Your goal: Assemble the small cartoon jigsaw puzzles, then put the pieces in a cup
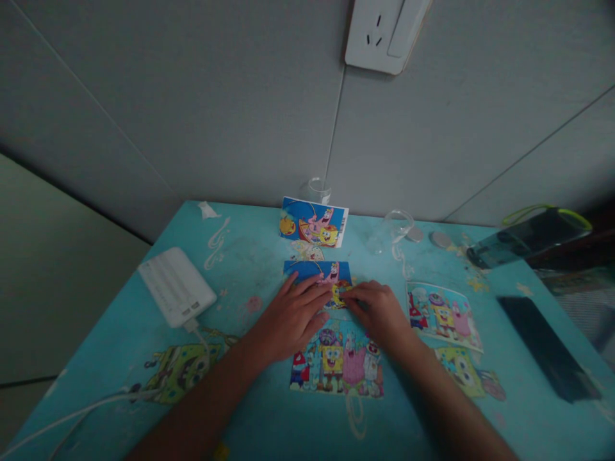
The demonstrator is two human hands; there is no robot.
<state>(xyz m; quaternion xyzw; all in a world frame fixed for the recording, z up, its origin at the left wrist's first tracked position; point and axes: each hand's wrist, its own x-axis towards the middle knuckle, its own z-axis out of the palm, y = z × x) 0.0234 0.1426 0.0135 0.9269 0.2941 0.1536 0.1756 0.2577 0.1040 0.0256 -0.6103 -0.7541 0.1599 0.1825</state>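
A blue cartoon picture (317,269) lies flat in the middle of the table, partly covered by my hands. My left hand (300,310) rests over its left and lower part with fingers stretched out, palm down. At its right edge is my right hand (379,310), thumb and fingertips pressed together; whatever may be between them is hidden. Just below lies a larger picture of several cartoon figures (331,362), its upper edge near my hands. Behind, a blue card (314,224) with a similar design leans up at the back.
A white power bank (177,288) with a cable (96,403) lies on the left. To the right are a cartoon card (444,317), a dark flat object (548,349) and a bottle (526,237). Clear cups (398,224) and two round discs (439,239) sit near the wall.
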